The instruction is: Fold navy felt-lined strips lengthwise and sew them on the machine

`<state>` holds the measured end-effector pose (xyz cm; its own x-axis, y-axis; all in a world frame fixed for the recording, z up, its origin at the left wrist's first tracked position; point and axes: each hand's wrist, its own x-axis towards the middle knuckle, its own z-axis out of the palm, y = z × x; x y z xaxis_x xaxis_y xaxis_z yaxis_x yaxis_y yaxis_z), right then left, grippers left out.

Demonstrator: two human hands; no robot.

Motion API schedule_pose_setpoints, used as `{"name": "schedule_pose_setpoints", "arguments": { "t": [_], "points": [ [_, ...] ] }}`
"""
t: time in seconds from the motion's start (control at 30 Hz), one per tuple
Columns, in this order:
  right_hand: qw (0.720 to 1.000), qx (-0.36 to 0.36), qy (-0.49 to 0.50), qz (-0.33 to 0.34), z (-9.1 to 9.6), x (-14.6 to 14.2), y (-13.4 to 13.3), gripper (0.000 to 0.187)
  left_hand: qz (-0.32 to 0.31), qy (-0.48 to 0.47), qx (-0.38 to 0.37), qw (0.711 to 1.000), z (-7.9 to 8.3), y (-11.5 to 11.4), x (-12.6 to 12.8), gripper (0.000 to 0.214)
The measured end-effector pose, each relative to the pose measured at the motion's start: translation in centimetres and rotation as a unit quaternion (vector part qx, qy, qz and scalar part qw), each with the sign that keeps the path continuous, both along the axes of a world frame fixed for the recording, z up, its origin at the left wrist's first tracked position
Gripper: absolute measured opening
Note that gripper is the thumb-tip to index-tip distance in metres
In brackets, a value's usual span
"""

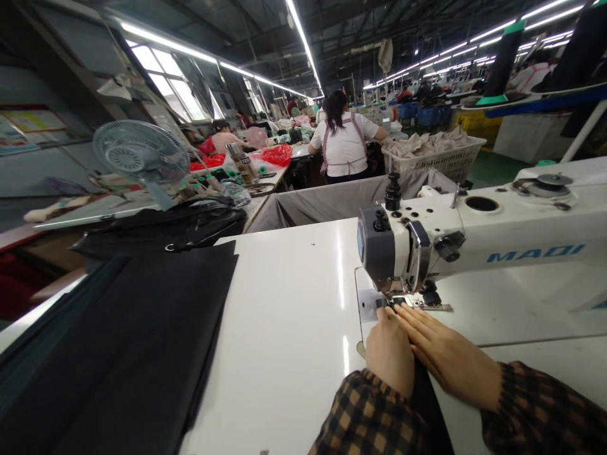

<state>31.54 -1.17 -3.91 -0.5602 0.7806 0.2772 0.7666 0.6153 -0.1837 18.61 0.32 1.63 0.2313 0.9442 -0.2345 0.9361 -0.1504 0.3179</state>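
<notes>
While 2 hands, left hand (389, 351) & right hand (446, 354), fingers flat, press 1 dark strip (429, 404) at 1 sewing machine (474, 237).

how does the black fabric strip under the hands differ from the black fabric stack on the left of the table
The strip is narrow, pinned flat by the left hand and right hand, and runs toward the sewing machine needle. The stack is wide, untouched, and lies far from the needle. Both are black and lie on the white table.

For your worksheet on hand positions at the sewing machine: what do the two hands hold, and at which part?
Both press a narrow black fabric strip flat near the presser foot: left hand on its left edge, right hand on top. Neither grips it.
</notes>
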Motion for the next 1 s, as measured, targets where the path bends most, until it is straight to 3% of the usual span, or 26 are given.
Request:
{"name": "schedule_pose_setpoints", "arguments": {
  "t": [0.3,0.47,0.63,1.0],
  "points": [
    [0.999,0.045,0.012,-0.013,-0.1,-0.2,0.1,0.044,-0.018,0.007,0.017,1.000,-0.3,0.8,-0.3,0.030],
    [0.997,0.069,-0.003,-0.024,0.2,-0.7,-2.7,0.040,-0.046,0.023,0.029,0.998,-1.1,-2.0,-1.0,0.040],
    [0.996,0.078,0.004,-0.032,0.3,-1.0,-4.9,0.043,-0.032,0.037,0.009,0.999,-1.7,-4.5,-1.2,0.043],
    [0.994,0.087,0.026,-0.066,0.0,-1.6,-1.5,0.040,-0.028,0.028,0.036,0.999,-0.3,-0.5,-0.2,0.039]
  ]
}}
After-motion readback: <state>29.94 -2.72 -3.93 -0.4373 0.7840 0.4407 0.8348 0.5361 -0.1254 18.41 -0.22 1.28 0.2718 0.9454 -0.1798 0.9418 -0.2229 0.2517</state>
